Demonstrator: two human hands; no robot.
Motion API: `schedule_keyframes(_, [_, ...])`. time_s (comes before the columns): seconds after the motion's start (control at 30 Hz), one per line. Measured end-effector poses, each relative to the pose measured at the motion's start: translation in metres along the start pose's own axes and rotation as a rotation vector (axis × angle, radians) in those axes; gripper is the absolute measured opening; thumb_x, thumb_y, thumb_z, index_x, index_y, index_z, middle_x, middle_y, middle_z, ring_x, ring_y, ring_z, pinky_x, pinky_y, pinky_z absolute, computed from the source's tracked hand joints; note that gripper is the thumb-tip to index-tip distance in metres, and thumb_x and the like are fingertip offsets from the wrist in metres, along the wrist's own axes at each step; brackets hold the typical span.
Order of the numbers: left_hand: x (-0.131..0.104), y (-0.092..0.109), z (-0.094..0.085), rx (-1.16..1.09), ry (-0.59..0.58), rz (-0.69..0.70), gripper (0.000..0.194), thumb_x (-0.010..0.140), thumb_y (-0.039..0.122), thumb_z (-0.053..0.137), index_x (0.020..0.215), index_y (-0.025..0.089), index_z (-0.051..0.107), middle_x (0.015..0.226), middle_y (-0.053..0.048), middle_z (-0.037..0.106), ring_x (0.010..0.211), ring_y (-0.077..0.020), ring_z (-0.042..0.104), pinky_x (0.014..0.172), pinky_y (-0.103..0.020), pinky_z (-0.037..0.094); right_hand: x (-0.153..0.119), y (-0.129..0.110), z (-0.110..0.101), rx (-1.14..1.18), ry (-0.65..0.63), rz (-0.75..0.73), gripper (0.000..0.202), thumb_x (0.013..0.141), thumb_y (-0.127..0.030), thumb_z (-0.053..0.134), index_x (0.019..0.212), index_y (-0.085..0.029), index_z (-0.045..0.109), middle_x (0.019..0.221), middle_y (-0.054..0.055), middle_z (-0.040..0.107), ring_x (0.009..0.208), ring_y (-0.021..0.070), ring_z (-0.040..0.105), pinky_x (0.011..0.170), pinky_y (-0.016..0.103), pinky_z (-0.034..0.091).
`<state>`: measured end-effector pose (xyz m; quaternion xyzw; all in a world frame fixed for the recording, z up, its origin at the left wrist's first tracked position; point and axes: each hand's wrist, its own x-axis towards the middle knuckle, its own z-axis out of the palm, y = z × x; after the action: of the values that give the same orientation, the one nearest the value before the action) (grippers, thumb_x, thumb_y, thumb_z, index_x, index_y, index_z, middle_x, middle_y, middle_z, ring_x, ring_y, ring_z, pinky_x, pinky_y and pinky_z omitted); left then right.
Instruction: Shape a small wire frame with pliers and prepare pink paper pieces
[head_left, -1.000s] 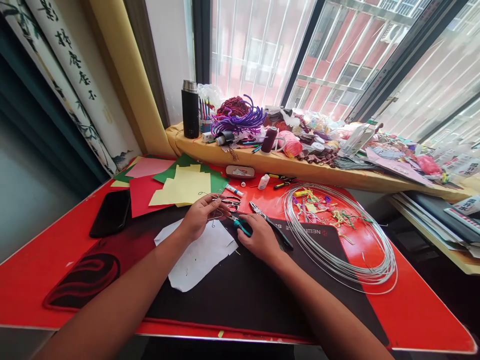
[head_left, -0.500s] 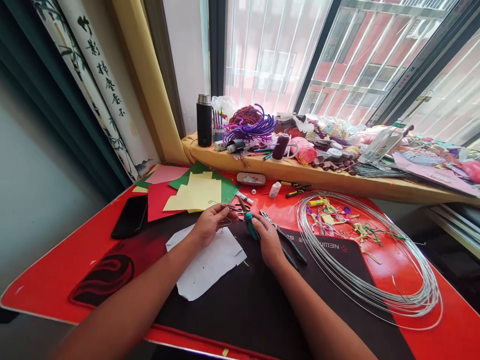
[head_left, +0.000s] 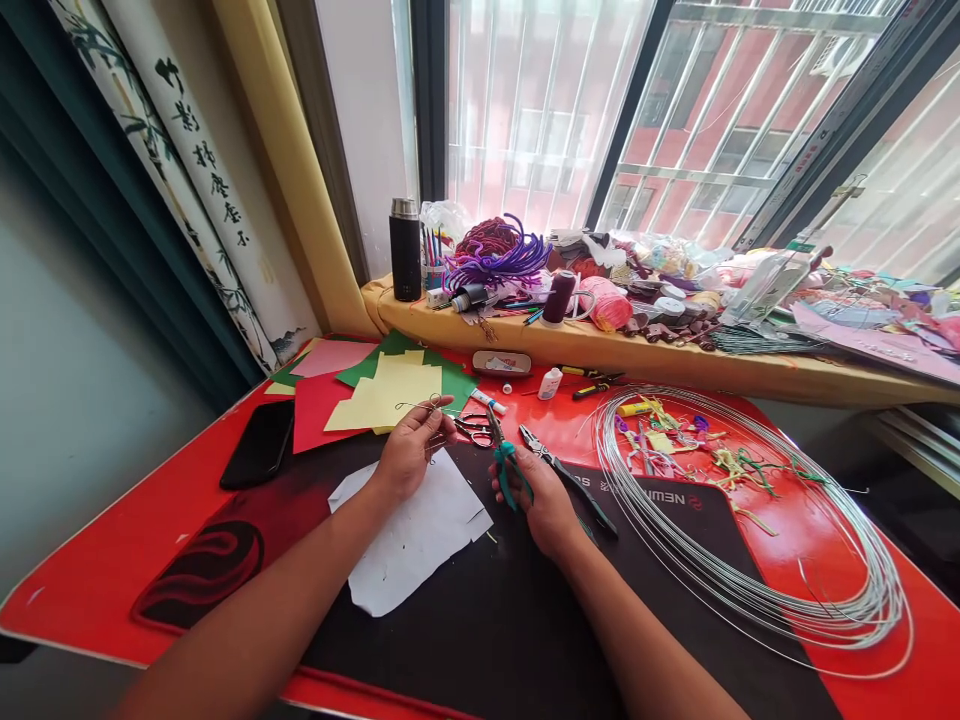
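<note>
Two grips are closed: the left hand pinches bent wire; at four o'clock from that, the right hand grips teal-handled pliers. At the wire's twelve o'clock, a cup holds coloured sticks.

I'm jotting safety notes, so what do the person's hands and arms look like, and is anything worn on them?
The left hand and right hand are ungloved. The left forearm and right forearm are uncovered down to where the picture cuts them off, with no sleeve or cuff in view. No watch, bracelet or marking shows; any ring would be too small to tell.
</note>
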<state>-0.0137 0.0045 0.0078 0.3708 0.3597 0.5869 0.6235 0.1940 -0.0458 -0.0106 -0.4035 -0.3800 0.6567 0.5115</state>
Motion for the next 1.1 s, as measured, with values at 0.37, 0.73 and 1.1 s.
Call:
schedule_keyframes(0.37, [-0.004,-0.002,0.005,0.057,-0.006,0.063,0.038,0.079,0.042,0.082,0.108,0.018,0.075,0.092,-0.007,0.076,0.093,-0.0206,0.069,0.095,-0.037,0.052,-0.006,-0.001,0.009,-0.156,-0.008,-0.029,0.050,0.084,-0.067,0.071,0.101,-0.019,0.070,0.088,0.007,0.070,0.073,0.0191,0.063,0.064,0.029,0.053])
schedule_keyframes(0.73, [-0.008,-0.003,0.009,0.076,-0.070,0.051,0.040,0.079,0.045,0.083,0.106,0.018,0.074,0.093,-0.007,0.077,0.093,-0.0216,0.071,0.096,-0.037,0.051,-0.006,-0.001,0.011,-0.184,0.008,-0.047,0.052,0.083,-0.069,0.070,0.097,-0.019,0.069,0.086,0.006,0.068,0.069,0.0175,0.060,0.059,0.028,0.051])
schedule_keyframes(1.1, [-0.008,-0.006,0.011,0.092,-0.094,0.056,0.035,0.081,0.040,0.082,0.106,0.017,0.074,0.090,-0.008,0.077,0.091,-0.0227,0.073,0.094,-0.038,0.052,-0.005,0.001,0.011,-0.197,0.028,-0.060,0.050,0.083,-0.069,0.069,0.089,-0.020,0.065,0.080,0.004,0.064,0.064,0.0164,0.056,0.053,0.026,0.045])
